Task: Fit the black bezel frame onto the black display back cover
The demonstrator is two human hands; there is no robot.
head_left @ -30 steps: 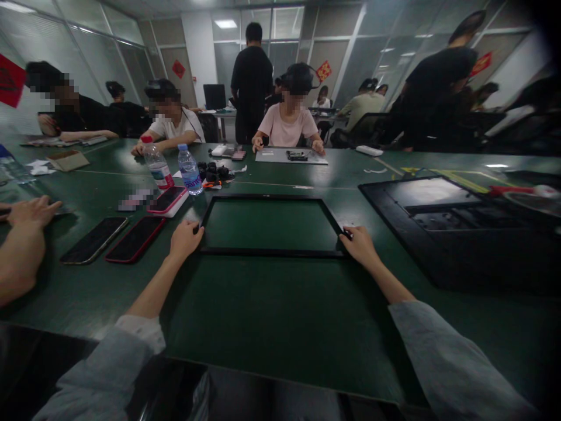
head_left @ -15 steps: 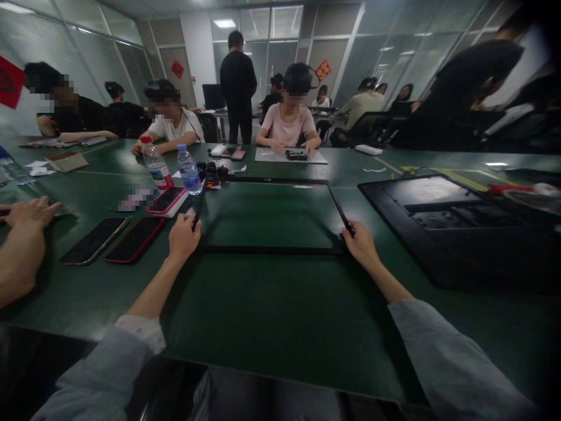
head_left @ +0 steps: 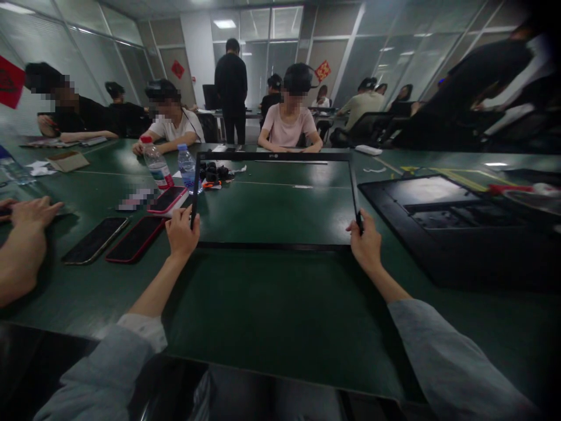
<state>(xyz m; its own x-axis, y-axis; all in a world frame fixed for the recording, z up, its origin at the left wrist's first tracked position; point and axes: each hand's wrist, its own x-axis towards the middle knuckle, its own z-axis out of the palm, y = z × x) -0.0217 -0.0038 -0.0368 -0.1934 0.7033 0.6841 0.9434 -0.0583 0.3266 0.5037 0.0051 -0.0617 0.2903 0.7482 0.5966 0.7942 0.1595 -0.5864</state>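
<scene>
Bottles, three: we count one red-capped bottle (head_left: 156,164) and one blue-capped bottle (head_left: 186,164), side by side on the green table (head_left: 272,316), both clear and labelled, plus a third bottle (head_left: 13,168) at the left edge of view. Their fill levels we cannot tell. Box, one: a small cardboard box (head_left: 68,162), low, beyond the phones; its contents we cannot make out.

Frame, one: a thin black rectangular frame (head_left: 245,156) with an open middle, before us over the table, far bar raised, near bar low. Whether the near bar touches the table we cannot tell.

Left hand (head_left: 183,233), one: ours, on the frame's left bar, forearm reaching forward, fingers and thumb clamped on the bar. Right hand (head_left: 367,241), one: ours, on the right bar, thumb inward, fingers curled outside, likewise clamped.

Phones, three: a dark phone (head_left: 95,240) and a red-edged phone (head_left: 137,238) near our left forearm, and a pink-edged phone (head_left: 169,200) by the bottles. Panel, one: a large black panel (head_left: 438,245), flat, to our right. A co-worker's hand (head_left: 35,210) is at far left, on the table.
</scene>
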